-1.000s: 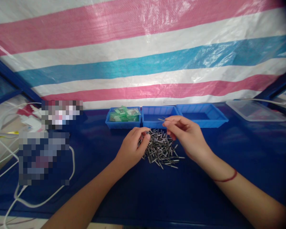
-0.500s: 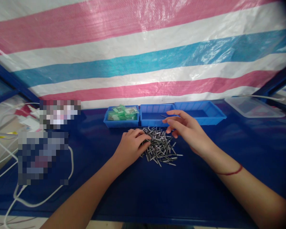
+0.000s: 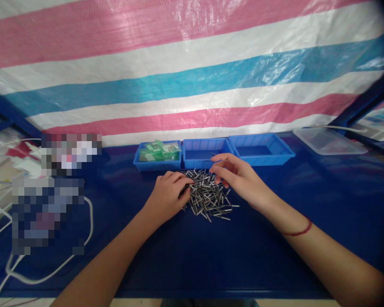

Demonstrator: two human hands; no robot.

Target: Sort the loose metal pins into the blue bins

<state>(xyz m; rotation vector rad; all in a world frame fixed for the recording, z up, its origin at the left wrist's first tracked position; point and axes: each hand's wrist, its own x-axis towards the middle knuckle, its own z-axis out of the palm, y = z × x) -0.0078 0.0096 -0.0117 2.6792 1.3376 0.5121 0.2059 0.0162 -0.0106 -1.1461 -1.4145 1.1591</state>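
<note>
On the blue tabletop lies a loose heap of silvery blind rivets [image 3: 208,197], spread in many directions. My left hand [image 3: 170,192] rests against the heap's left side, its fingers bent over the rivets. Its thumb and forefinger stand apart, and the other fingertips are hidden. My right hand [image 3: 235,172] hovers over the heap's back right edge, in front of the middle blue bin [image 3: 208,163]. Its thumb and forefinger are apart with no rivet visible between them. One thin rivet shows inside the middle bin, just beyond the forefinger.
A left blue bin [image 3: 158,165] holds green-and-clear packets [image 3: 158,149]. The right blue bin [image 3: 262,160] adjoins the middle one. A clear plastic lid [image 3: 329,143] lies at the back right. White cables [image 3: 90,219] loop over the left side; a striped sheet [image 3: 192,85] hangs behind.
My right hand's thumb and forefinger have drawn closer together, and the hand has dipped slightly toward the heap. My left hand stays on the rivets. The whole view has shifted a little.
</note>
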